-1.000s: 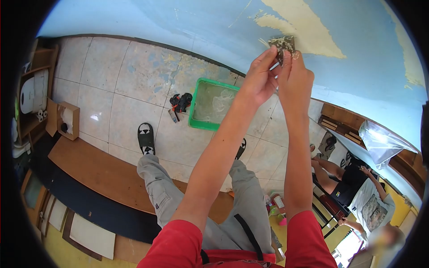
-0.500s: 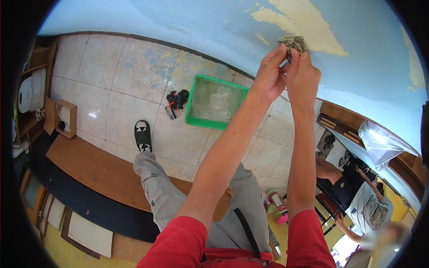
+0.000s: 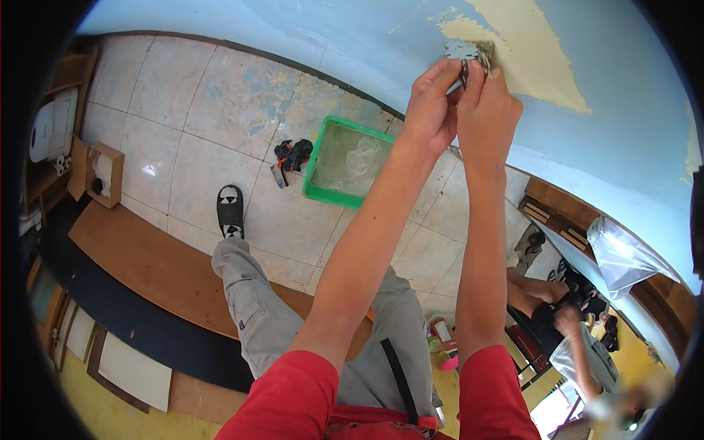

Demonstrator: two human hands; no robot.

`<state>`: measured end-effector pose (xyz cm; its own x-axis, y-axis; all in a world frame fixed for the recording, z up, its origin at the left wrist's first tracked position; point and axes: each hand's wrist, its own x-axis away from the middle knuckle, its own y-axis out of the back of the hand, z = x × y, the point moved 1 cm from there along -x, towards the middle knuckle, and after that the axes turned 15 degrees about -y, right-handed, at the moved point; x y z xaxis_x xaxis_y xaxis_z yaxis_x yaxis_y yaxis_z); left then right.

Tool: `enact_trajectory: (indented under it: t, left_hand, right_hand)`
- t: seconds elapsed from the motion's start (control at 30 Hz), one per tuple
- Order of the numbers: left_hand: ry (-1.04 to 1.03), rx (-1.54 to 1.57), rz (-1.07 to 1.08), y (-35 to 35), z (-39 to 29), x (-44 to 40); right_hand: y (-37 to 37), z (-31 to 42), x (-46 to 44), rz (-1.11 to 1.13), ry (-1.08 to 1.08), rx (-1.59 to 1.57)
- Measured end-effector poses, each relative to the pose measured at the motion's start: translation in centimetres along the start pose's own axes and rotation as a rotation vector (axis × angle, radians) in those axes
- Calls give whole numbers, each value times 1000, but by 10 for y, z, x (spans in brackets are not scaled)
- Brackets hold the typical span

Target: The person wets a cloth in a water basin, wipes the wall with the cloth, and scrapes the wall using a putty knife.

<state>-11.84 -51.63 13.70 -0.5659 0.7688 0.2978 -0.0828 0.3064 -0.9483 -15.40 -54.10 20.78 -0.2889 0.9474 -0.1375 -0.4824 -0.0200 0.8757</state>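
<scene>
left hand and right hand pinch a flaky scraper in their fingers, beside the wall's yellow patch.

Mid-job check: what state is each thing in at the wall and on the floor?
Left hand: closed on the scraper.
Right hand: closed on the scraper.
Scraper: held at the wall, blade speckled with paint.
Wall: blue paint partly stripped, pale yellow exposed.
Green tub: uncovered, apparently holding cloudy water.
Floor: tiles littered with paint flakes near the wall.
Cardboard box: open.
</scene>
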Motion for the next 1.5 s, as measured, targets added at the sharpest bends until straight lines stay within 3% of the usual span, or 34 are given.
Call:
enact_trajectory:
  t: [0.13, 0.27, 0.4, 0.57, 0.77, 0.97, 1.4, 1.5]
  left_hand:
    - [-31, 125, 81, -3, -25, -21]
    - [34, 80, 87, -3, -38, -18]
    - [154, 9, 32, -17, -34, 10]
    - [229, 137, 69, -34, -15, 15]
    - [116, 271, 69, -26, -20, -6]
    - [20, 196, 50, -28, -35, -9]
    - [64, 332, 54, -28, -34, -9]
    - [51, 172, -51, -33, -50, -4]
  right_hand:
    - [-8, 36, -7, -39, 65, 88]
    - [-7, 43, 2, 8, -59, -10]
    - [20, 31, 11, 9, -65, 14]
    - [44, 23, 4, 31, -60, 110]
    - [25, 38, -8, 56, -9, 187]
    - [15, 51, -13, 43, 23, 198]
    - [15, 65, -10, 19, 21, 260]
    - [7, 61, -8, -6, 47, 189]
